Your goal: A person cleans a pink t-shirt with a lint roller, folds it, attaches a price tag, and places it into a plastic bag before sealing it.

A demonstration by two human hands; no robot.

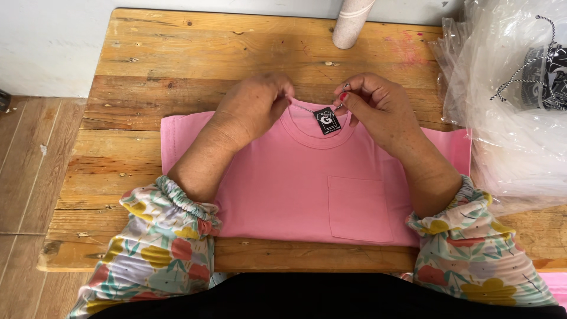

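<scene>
Floral sleeves [159, 248] lead to left hand [251, 106] and right hand [375, 106], both pinching the tag string [304, 108] at the pink shirt [295, 183] collar.

Left hand [254, 106] and right hand [375, 105] pinch, fingertips nearly meeting.

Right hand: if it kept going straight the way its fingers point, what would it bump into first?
The right hand points toward the small black tag at the pink shirt's collar; that tag first, then probably the left hand just beyond.
</scene>
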